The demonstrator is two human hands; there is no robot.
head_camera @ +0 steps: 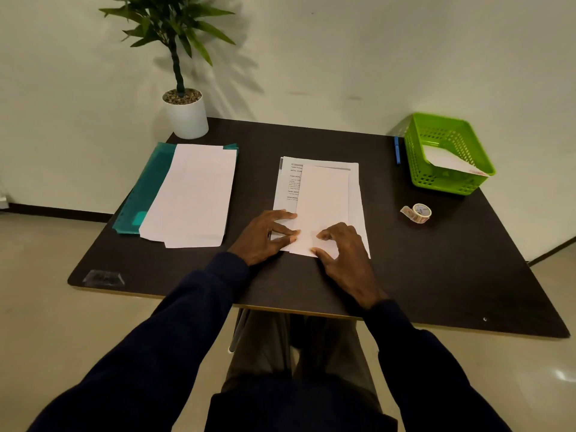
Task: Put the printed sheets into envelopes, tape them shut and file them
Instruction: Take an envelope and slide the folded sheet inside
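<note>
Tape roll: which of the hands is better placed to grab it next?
Right hand: the tape roll lies on its side of the printed sheets; the left hand would have to cross.

Dark brown counter (436,275) with a pale front edge, plain off-white wall (343,57) behind, dark baseboard (56,212) at its foot, glossy beige floor (78,322), potted plant (184,88) at the counter's far left corner, soft leaf shadows on the wall
</note>
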